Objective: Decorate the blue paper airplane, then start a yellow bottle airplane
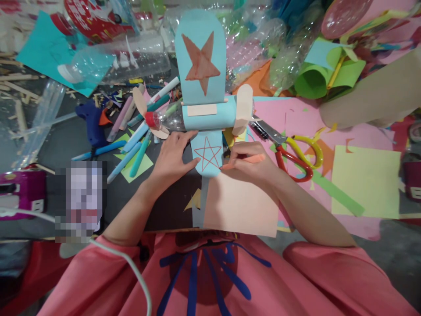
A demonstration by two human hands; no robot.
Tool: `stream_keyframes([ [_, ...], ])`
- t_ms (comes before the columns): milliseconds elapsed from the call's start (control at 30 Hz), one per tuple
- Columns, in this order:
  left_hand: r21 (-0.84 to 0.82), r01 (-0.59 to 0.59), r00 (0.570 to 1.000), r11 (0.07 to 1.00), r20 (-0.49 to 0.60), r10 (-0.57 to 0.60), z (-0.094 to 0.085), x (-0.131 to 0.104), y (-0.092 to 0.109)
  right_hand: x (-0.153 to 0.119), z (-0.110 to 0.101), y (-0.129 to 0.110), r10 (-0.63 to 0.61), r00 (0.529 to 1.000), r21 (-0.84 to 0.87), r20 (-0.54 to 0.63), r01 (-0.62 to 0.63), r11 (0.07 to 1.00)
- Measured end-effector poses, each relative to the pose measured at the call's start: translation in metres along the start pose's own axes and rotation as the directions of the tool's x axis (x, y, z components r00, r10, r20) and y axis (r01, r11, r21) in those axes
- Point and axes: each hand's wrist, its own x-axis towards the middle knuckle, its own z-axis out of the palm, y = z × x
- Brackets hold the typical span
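1. Head view, the model. Clock directions run from the middle of the bottle plane (210, 115), which I see from my distant seat amid a crowded tabletop (64, 140): red cap (150, 119) at 9 o'clock, far wing (200, 52) with its filled star at 12, near wing (207, 153) with an outlined star at 6.

2. Left hand (173, 154), between 7 and 8 o'clock. Fingers spread, gripping nothing; the thumb and a fingertip rest at the near wing's edge and root.

3. Right hand (245, 160), 5 o'clock. Thumb and fingers pinch an orange marker (255, 159), its tip at the same wing's rim.

4. Handling. I judge the model light, its bare plastic slippery and its paper wings easily creased. I would take hold round the paper-wrapped body, sparing the delicate-looking propeller (140, 101) and tail (244, 103). The marker should feel light and rigid.

5. Surroundings. Scissors (272, 133) at 4 o'clock lie near the right hand and limit its outward swing. Loose markers (136, 136) crowd the cap between 8 and 9; a glue gun (90, 123) sits beyond at 9. A clear bottle (141, 57) at 10 and a green paper roll (314, 79) at 2 hem in the far side.
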Motion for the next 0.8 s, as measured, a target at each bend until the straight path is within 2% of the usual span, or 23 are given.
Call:
stream_keyframes([
  [133,0.017,-0.013,1.000,1.000,-0.008,0.013,0.000,0.000,-0.001,-0.001,0.002,0.004,0.025,0.997,0.118,-0.073,-0.017,0.993],
  [267,0.017,-0.030,1.000,0.999,0.000,0.030,0.000,-0.001,-0.002,0.001,0.003,0.015,0.037,0.971,0.320,-0.236,0.042,0.946],
  [333,0.020,-0.035,0.999,0.999,0.008,0.035,-0.001,-0.001,-0.002,0.003,0.005,0.020,0.074,0.964,0.416,-0.256,0.041,0.908],
  [433,0.024,-0.034,0.999,0.999,0.014,0.033,-0.001,0.000,-0.002,0.007,0.009,0.024,0.141,0.965,0.522,-0.220,-0.005,0.853],
  [667,0.024,-0.014,0.999,1.000,0.046,0.013,-0.004,0.000,0.003,0.011,0.011,0.022,0.126,0.971,0.476,-0.204,-0.014,0.880],
  [800,0.021,-0.008,0.999,1.000,0.050,0.007,-0.005,0.000,0.005,0.011,0.011,0.018,0.157,0.973,0.443,-0.168,-0.067,0.894],
])
